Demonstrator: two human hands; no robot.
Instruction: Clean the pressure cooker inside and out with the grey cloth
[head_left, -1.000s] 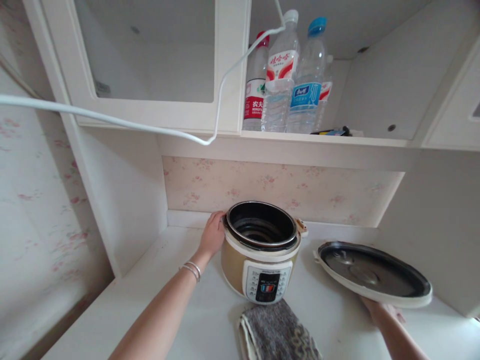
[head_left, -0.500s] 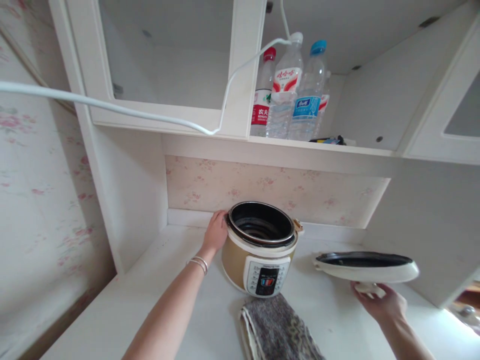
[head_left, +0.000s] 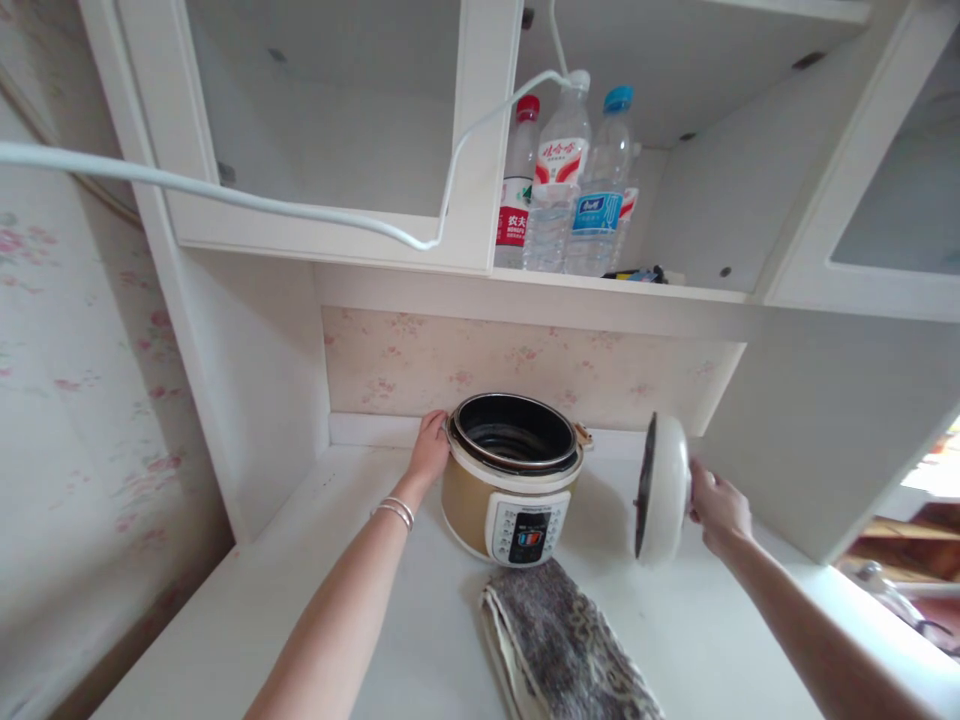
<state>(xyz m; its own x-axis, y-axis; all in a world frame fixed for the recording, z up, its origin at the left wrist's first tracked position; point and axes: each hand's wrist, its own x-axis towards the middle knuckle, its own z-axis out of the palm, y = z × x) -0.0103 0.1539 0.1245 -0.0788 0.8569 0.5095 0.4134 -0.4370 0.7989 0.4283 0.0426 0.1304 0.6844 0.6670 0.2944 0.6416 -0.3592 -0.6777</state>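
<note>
An electric pressure cooker point(head_left: 469, 500) with a gold body and white front panel stands uncovered on the white counter. Its dark inner pot point(head_left: 517, 425) shows at the top. My left hand point(head_left: 430, 447) is closed around the handle on the cooker's left side, with the handle mostly hidden by the fingers. To the right of the cooker, my right hand point(head_left: 718, 505) grips the white cooker lid point(head_left: 666, 490) by its knob. The lid is held on edge above the counter, its dark underside facing the cooker. A folded grey-brown patterned towel point(head_left: 566, 640) lies in front of the cooker.
Overhead is a white cabinet point(head_left: 322, 240) with several plastic bottles point(head_left: 551, 190) on its open shelf. A white cable point(head_left: 285, 208) hangs across the upper left. Side panels point(head_left: 255, 370) bound the counter point(head_left: 360, 620) left and right.
The lid has turned from lying underside-up to standing on edge, and it has moved left and nearer the cooker with my right hand. My left hand stays at the cooker's side.
</note>
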